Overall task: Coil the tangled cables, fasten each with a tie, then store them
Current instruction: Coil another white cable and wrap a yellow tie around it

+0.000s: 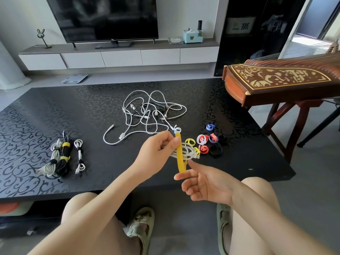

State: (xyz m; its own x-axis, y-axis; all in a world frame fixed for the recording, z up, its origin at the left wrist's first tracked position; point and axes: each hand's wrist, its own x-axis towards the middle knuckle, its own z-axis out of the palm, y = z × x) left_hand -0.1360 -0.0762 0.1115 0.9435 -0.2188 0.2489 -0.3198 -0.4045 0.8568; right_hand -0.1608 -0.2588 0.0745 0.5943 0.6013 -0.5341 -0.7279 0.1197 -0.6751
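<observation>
My left hand pinches a small coil of white cable above the table's front edge, with a yellow tie strap running down across the coil. My right hand is below it, thumb and forefinger at the strap's lower end. A tangle of white and dark cables lies mid-table. At the left lie bundled cables: a thick black and white one with yellow ties and a thin white one.
Several rolled ties in yellow, red, blue, white and black sit right of the hands on the black patterned table. A wooden zither on a stand overhangs the right side. My knees and sandals are below the table edge.
</observation>
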